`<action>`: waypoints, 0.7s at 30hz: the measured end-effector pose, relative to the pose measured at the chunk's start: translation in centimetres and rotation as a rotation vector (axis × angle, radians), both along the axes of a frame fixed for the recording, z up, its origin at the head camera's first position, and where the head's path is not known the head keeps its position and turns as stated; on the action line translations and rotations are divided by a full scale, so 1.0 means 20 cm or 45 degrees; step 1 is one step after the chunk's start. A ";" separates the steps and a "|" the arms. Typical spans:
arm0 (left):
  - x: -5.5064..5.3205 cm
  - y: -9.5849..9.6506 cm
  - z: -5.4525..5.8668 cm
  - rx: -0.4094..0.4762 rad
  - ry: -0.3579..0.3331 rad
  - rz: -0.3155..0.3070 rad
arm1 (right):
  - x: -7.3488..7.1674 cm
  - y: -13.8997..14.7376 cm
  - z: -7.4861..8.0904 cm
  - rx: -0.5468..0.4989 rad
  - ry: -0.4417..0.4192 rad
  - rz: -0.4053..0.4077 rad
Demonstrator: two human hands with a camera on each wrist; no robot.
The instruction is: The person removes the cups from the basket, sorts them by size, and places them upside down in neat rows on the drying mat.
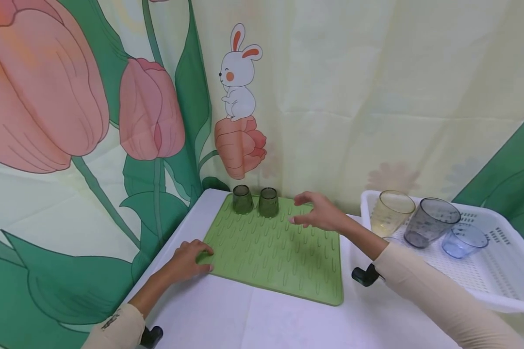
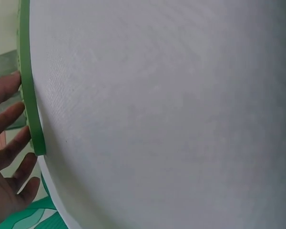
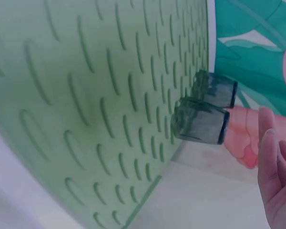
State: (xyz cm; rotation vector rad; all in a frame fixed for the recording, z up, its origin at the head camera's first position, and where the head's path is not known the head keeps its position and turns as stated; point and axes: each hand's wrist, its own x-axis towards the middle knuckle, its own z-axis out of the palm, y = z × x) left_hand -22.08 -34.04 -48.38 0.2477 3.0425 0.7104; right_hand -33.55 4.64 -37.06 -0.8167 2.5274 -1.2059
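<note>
Two dark green glasses (image 1: 242, 199) stand side by side at the back left of a green ridged mat (image 1: 270, 252). Above the mat's back right part hovers my right hand (image 1: 320, 212), its fingers spread and nothing in them. The right wrist view shows the nearer green glass (image 3: 202, 121) a little way from that hand's fingers. At the mat's front left corner is my left hand (image 1: 188, 260), fingers loosely extended. In the left wrist view its fingertips lie right at the mat's edge (image 2: 33, 109).
On the right, a white plastic basket (image 1: 502, 286) holds a yellowish glass (image 1: 390, 213), a grey glass (image 1: 432, 222) and a blue glass (image 1: 465, 241), with another rim partly hidden by my right arm. A printed curtain (image 1: 323, 97) hangs behind the white table (image 1: 262, 320).
</note>
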 end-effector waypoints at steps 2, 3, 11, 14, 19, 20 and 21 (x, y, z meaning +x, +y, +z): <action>0.00 0.00 0.00 -0.002 0.007 -0.009 | 0.04 0.04 0.00 -0.036 -0.019 0.012; 0.00 0.01 0.00 -0.002 0.009 -0.014 | 0.06 0.05 0.00 -0.057 -0.031 0.020; 0.00 0.03 0.02 -0.001 0.036 -0.030 | 0.18 0.22 -0.02 -0.118 -0.059 0.007; -0.01 0.06 0.03 0.043 0.055 -0.040 | 0.22 0.27 -0.02 -0.138 -0.059 0.000; -0.04 0.13 0.07 0.162 0.091 -0.119 | 0.28 0.35 -0.01 -0.168 -0.095 0.002; -0.05 0.15 0.08 0.200 0.093 -0.144 | 0.29 0.37 -0.01 -0.170 -0.098 0.008; -0.05 0.17 0.09 0.239 0.095 -0.172 | 0.31 0.38 -0.01 -0.170 -0.097 0.009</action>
